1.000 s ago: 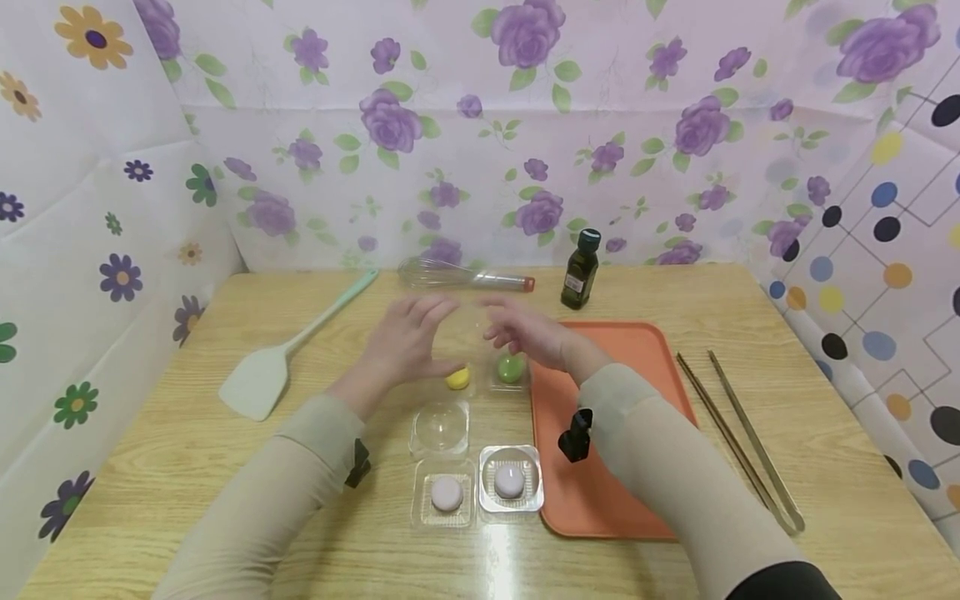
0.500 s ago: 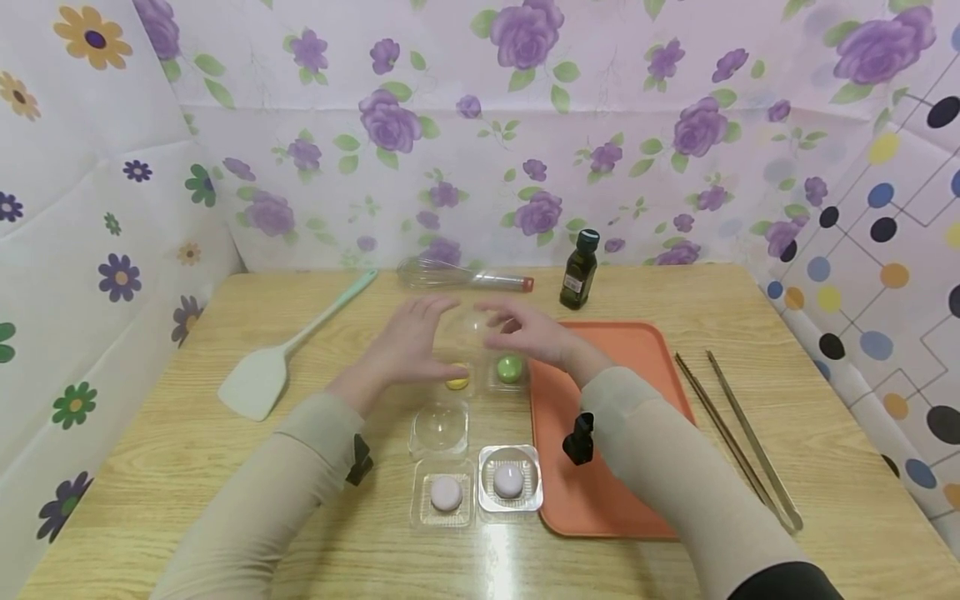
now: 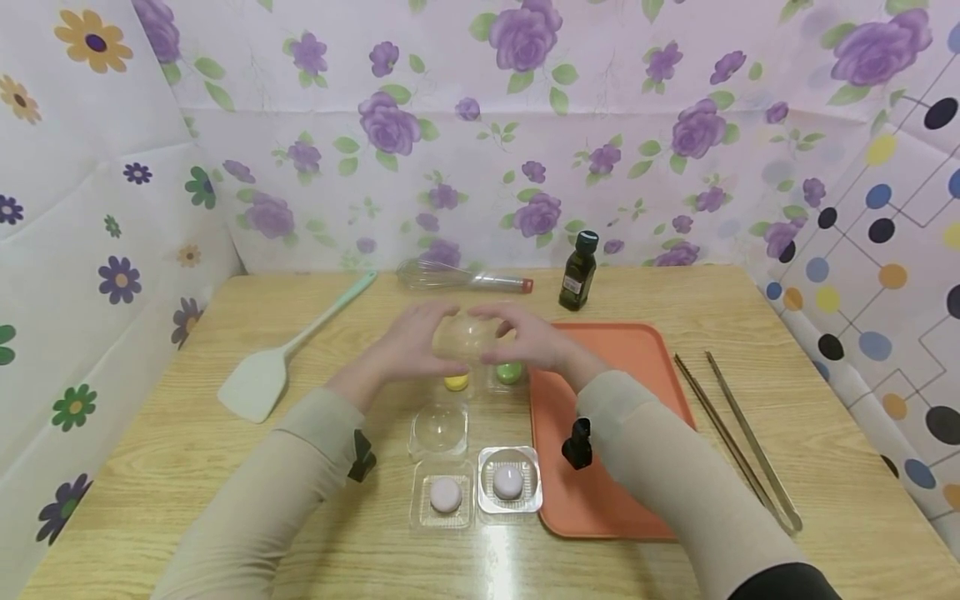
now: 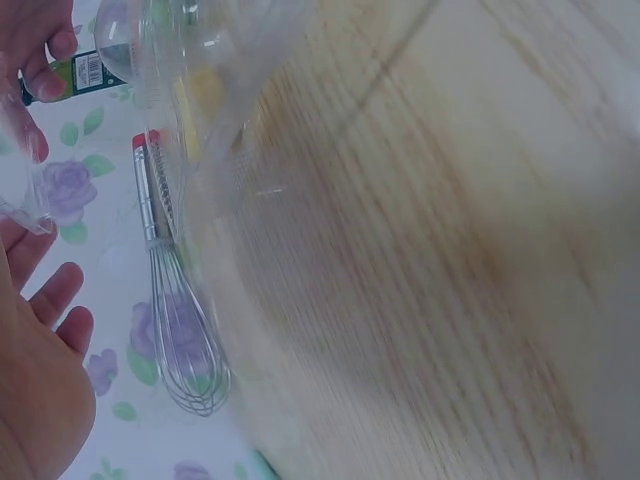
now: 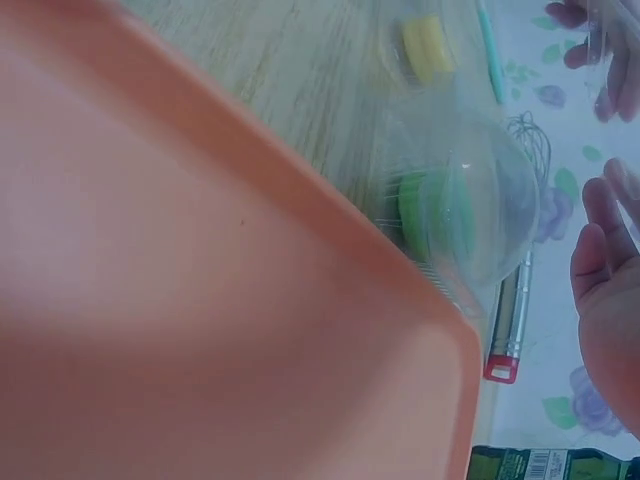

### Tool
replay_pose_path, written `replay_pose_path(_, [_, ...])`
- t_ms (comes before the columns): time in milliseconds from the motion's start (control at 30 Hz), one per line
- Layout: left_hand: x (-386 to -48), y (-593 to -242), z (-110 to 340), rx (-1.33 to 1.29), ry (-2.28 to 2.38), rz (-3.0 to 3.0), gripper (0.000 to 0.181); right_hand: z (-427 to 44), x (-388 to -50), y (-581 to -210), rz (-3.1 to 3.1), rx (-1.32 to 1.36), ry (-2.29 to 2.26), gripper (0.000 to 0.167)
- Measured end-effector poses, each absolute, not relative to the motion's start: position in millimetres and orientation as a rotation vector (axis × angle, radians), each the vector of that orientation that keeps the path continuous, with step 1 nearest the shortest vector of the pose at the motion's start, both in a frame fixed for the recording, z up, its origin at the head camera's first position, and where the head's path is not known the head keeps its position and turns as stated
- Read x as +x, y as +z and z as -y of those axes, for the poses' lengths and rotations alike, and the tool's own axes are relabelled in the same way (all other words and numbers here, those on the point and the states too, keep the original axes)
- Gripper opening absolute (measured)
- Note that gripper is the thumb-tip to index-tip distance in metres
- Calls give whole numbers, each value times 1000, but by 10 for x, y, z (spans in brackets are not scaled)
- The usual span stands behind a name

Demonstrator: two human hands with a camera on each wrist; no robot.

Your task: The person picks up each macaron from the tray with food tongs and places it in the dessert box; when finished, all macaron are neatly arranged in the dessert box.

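Observation:
In the head view my left hand (image 3: 408, 342) and right hand (image 3: 532, 337) hold a clear domed plastic lid (image 3: 468, 333) between them, above the back boxes. Fingers and thumbs curl at its opposite edges. Below it, a yellow macaron (image 3: 456, 382) and a green macaron (image 3: 509, 372) sit in clear boxes; a dome covers the green one in the right wrist view. Nearer me, two lilac macarons, a left one (image 3: 446, 495) and a right one (image 3: 508, 481), lie in clear boxes. Another clear domed lid (image 3: 440, 429) lies behind the left one.
An orange tray (image 3: 600, 500) is right of the boxes, with metal tongs (image 3: 738, 433) beyond. A whisk (image 3: 465, 277) and a dark bottle (image 3: 578, 271) stand along the back. A pale green spatula (image 3: 258, 383) lies at left.
My right fingers and thumb have drawn in around the lid's edge, and the lid shows more plainly between my hands. The things on the table have kept their places.

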State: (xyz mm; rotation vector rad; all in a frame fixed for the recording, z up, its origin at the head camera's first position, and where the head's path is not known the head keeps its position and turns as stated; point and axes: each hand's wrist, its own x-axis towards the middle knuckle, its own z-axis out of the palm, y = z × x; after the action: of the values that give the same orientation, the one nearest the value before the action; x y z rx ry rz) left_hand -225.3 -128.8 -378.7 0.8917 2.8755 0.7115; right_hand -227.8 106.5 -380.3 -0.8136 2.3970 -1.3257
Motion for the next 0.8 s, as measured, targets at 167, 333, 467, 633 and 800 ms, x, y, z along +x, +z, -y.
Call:
replay_pose_path(167, [-2267, -3804, 1309, 893, 717, -2854, 89, -1047, -2283, -3838, -2388, -830, -1317, 71])
replay_pose_path(333, [-2262, -3796, 1340, 893, 703, -2845, 88, -1022, -2269, -3836, -2453, -845, -1207, 72])
replay_pose_path(467, [-2254, -3791, 1367, 910, 681, -2839, 90, -998, -2273, -3844, -2502, -908, -1111, 72])
replay_pose_path(633, [-2238, -3793, 1394, 891, 688, -2837, 92, -961, -2278, -3851, -2539, -962, -1040, 73])
replay_pose_path(800, [-2219, -3778, 1422, 881, 673, -2834, 87, -916, -2261, -3833, -2570, -947, -978, 73])
